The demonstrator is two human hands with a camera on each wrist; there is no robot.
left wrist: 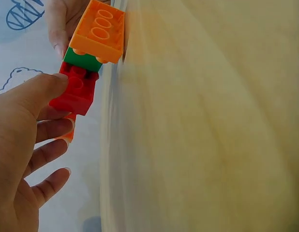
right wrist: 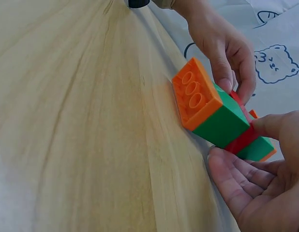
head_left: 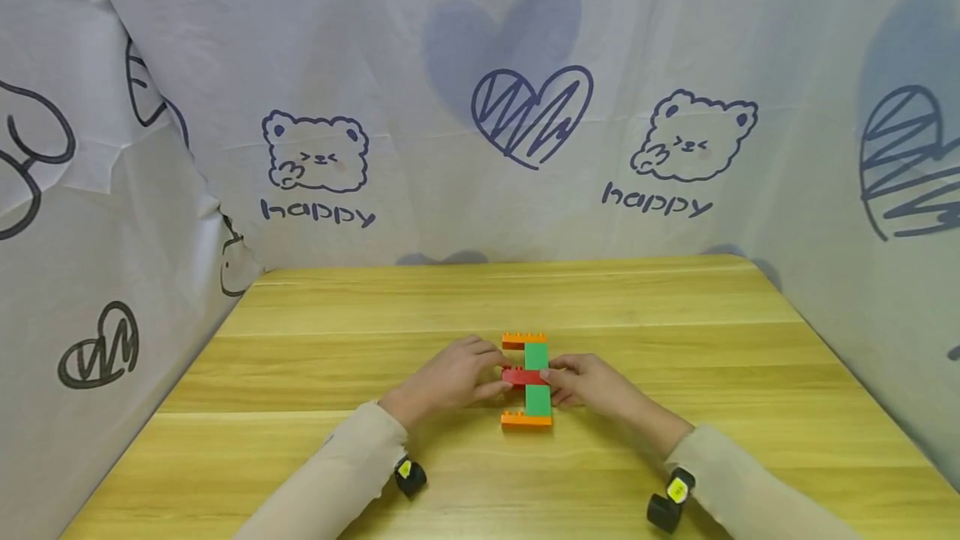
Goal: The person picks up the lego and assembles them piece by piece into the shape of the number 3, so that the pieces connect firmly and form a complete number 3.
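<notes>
An assembly of toy building bricks lies between my two hands in the head view. Its red brick [head_left: 523,377] is in the middle, with a green brick [head_left: 537,400] on either side of it. At the far and near ends are orange bricks [head_left: 525,421]. My left hand [head_left: 456,375] pinches the studded left end of the red brick, thumb on one face, as the left wrist view shows. From the right, my right hand [head_left: 598,386] holds the red brick's other end between thumb and fingers. The orange brick's hollow underside [right wrist: 195,92] shows in the right wrist view.
The wooden table [head_left: 360,307] extends around the hands. A white cloth [head_left: 420,223] printed with bears and hearts hangs behind it and along both sides. Each wrist wears a small black camera [head_left: 410,477].
</notes>
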